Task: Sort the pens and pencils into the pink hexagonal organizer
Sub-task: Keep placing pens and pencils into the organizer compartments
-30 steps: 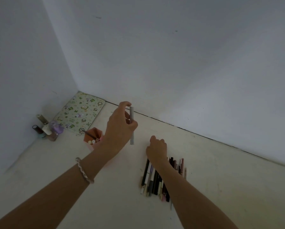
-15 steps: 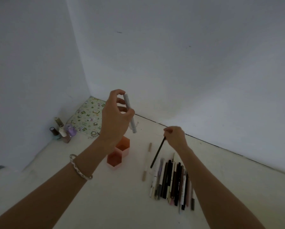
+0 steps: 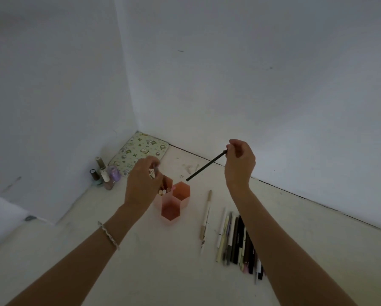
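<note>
My left hand [image 3: 142,184], pinching a blurred grey pen [image 3: 156,171], hides part of the translucent pink organizer [image 3: 173,212]; right hand [image 3: 240,165] pinches a black pencil [image 3: 205,166].

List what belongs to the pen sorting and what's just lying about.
Job: organizer; pens in it; grey pen in left hand; black pencil in right hand; row of pens; beige pen.
Lying about: nail polish bottles; patterned pad.
</note>
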